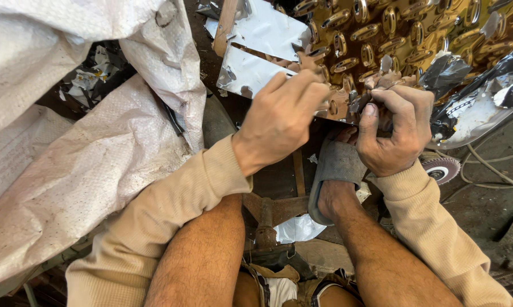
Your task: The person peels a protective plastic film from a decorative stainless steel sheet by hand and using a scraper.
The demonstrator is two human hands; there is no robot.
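Left hand [279, 116]: pinching near edge of gold perforated sheet [393, 28].
Right hand [395, 133]: clenched on same edge.
Sheet: extends far-right from both hands.

**A metal workshop at floor level**

A small, grimy metalworking shop: a mirror-bright punched metal sheet [393, 34] with oval slots lies over offcuts of shiny scrap [256, 51], an abrasive grinding disc [441, 169] and cables [489, 170] rest on the dusty concrete floor [489, 210], and woven white sacks [80, 142] are heaped alongside.
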